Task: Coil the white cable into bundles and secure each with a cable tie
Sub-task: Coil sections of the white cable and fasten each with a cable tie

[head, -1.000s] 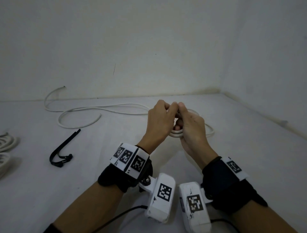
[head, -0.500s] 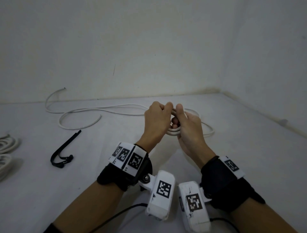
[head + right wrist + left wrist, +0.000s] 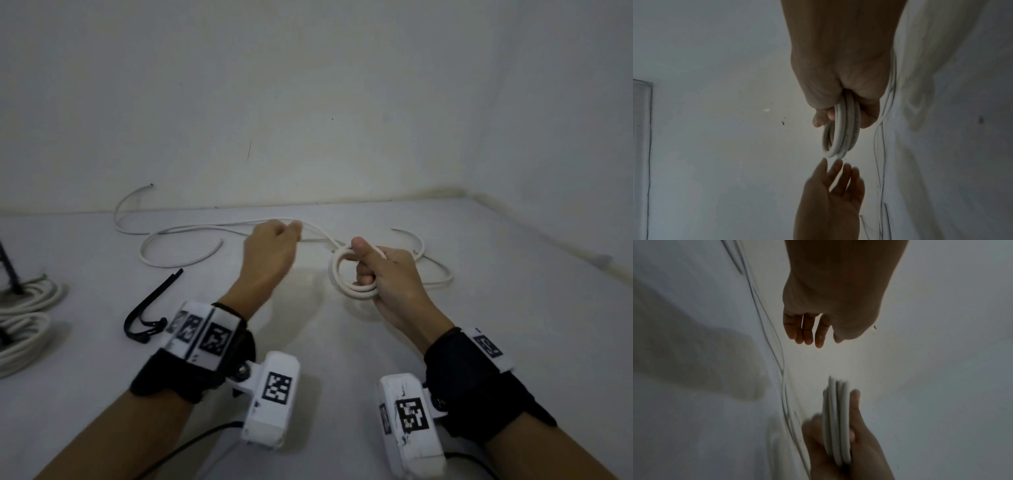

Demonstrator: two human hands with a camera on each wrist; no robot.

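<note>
My right hand (image 3: 373,274) grips a small coil of white cable (image 3: 335,275) of a few turns, held just above the table, thumb on top and fingers through the ring. In the right wrist view the coil (image 3: 846,134) sticks out below the right hand (image 3: 844,116). My left hand (image 3: 274,246) hovers left of the coil and holds nothing. The left wrist view shows its fingers (image 3: 809,332) loosely straight. The rest of the cable (image 3: 178,260) trails in loose curves across the table towards the back left. A black cable tie (image 3: 150,305) lies on the table left of my left wrist.
Coiled white bundles (image 3: 24,315) lie at the table's left edge, one with a black tie on it. Loose cable loops (image 3: 438,274) lie behind and right of the right hand. A wall (image 3: 308,102) closes the back and another the right side.
Both hands were together on the coil. My left hand has let go and moved off to the left. My right hand keeps the coil and has shifted right.
</note>
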